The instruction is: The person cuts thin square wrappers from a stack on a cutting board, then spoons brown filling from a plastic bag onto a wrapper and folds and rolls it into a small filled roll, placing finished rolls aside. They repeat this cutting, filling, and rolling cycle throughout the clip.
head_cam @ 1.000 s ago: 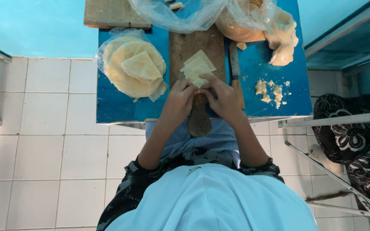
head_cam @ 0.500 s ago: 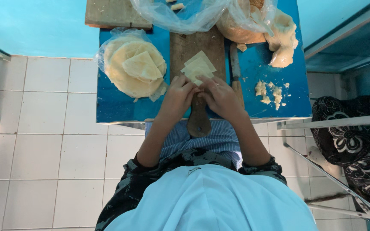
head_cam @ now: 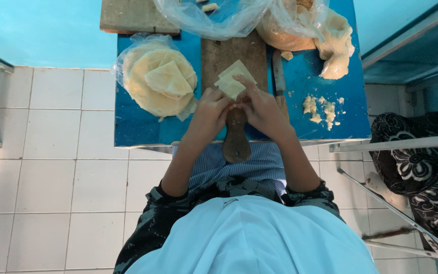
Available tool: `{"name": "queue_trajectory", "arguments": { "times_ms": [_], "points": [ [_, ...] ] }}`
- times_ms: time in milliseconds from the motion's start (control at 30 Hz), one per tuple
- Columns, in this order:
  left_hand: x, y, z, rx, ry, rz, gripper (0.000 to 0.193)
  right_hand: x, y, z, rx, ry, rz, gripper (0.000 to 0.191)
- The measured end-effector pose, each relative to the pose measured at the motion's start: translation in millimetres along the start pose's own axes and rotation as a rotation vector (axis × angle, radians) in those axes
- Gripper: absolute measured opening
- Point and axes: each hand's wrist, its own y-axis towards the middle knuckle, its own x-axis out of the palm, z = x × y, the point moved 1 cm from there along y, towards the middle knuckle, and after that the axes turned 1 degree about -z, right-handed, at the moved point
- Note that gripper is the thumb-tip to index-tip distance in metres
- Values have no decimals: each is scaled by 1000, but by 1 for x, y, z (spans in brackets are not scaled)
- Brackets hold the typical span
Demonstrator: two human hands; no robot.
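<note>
Both hands point(head_cam: 236, 109) still pinched together — same dough square point(head_cam: 233, 81).

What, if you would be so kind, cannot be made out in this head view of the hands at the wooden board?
- Left hand and right hand: what the fingers pinch is hidden by the hands themselves.
- Pale square sheets on the wooden board: their count is unclear, as they overlap.
- Clear bag at the top: cut off by the picture's edge.
- Knife: its handle is partly covered by the right hand.
</note>
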Motion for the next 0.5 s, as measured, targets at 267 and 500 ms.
{"name": "queue_trajectory", "arguments": {
  "times_ms": [267,500],
  "points": [
    [1,9,5,-15,210,40,9,-2,-2,-6,-106,-282,88,74],
    [2,13,10,-57,188,51,8,4,-9,-8,-227,-415,189,64]
  ]
}}
